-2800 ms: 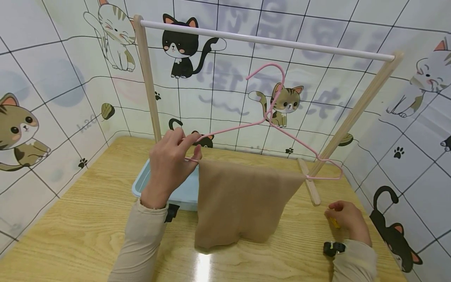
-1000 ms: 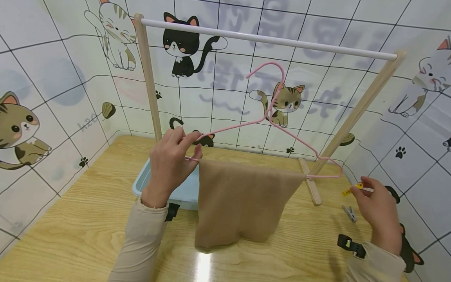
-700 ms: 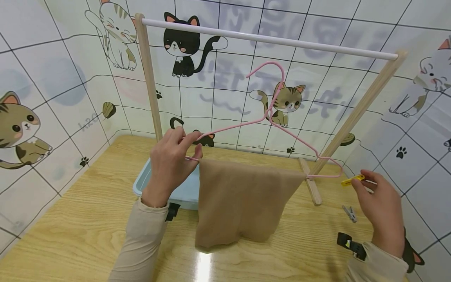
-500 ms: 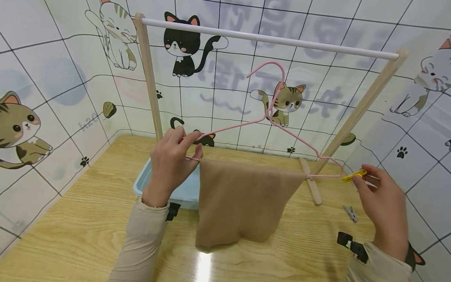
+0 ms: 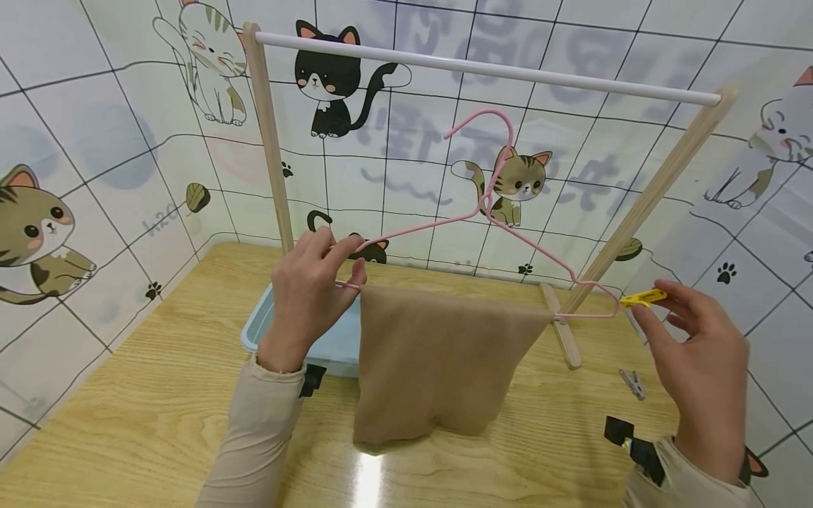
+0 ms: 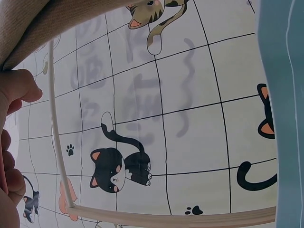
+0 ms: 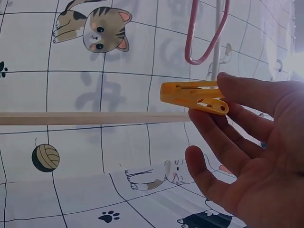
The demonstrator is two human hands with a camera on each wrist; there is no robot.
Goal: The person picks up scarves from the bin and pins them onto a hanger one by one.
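The left hand (image 5: 311, 289) grips the left end of a pink hanger (image 5: 487, 203); the right hand (image 5: 708, 353) pinches a yellow clip (image 5: 643, 298) by its right end. Brown cloth (image 5: 438, 360) already drapes the bar, seemingly unclipped; a grey clip (image 5: 631, 384) lies right on the desk (image 5: 540, 451), the rail (image 5: 483, 68) unused.

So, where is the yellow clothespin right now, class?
In the head view, the yellow clothespin is toward the right, pinched in the right hand beside the right end of the pink hanger, above the grey clothespin.
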